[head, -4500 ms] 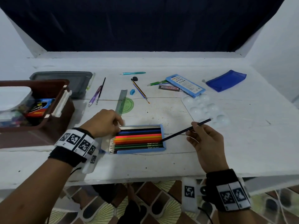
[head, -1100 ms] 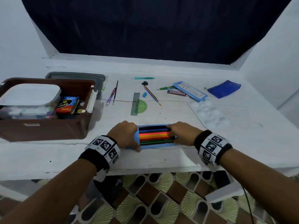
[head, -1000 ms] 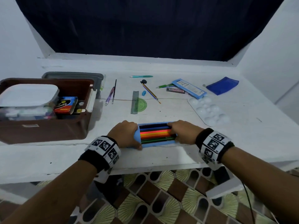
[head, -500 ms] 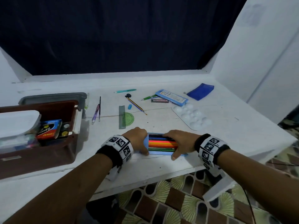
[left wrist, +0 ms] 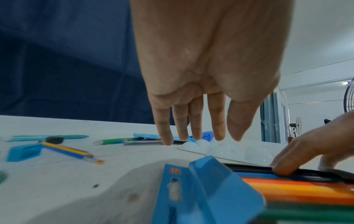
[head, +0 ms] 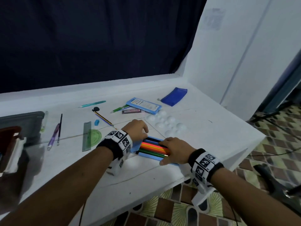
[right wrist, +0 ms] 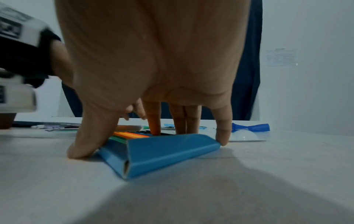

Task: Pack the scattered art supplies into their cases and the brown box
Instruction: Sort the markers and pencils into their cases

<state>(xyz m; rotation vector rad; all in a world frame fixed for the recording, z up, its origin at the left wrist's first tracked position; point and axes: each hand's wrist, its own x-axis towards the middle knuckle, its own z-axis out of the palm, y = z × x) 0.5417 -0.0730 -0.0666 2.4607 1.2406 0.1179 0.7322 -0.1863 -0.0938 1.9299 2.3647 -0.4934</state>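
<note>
A blue pencil case [head: 143, 155] full of coloured pencils [head: 153, 148] lies open near the table's front edge. My right hand [head: 163, 152] lies over its right end. In the right wrist view the thumb [right wrist: 82, 150] and little finger [right wrist: 223, 139] straddle the case [right wrist: 162, 153] and the index fingertip presses on the pencils. My left hand [head: 143, 130] hovers at the case's far left corner, fingers straight and holding nothing [left wrist: 197, 136]. The brown box [head: 9, 137] shows only partly at the far left, blurred.
Loose on the table behind are a ruler [head: 86, 137], green protractor [head: 95, 137], striped pencil [head: 104, 120], blue sharpener [head: 96, 122], teal pen [head: 92, 104], purple pen [head: 53, 137], clear palette [head: 167, 124], blue card [head: 144, 106] and dark blue pouch [head: 174, 96]. A grey lid [head: 24, 121] lies by the box.
The head view has swung right and the case now lies at an angle. My left hand has left the case's left end and lifted to its far corner. My right hand stays on the right end.
</note>
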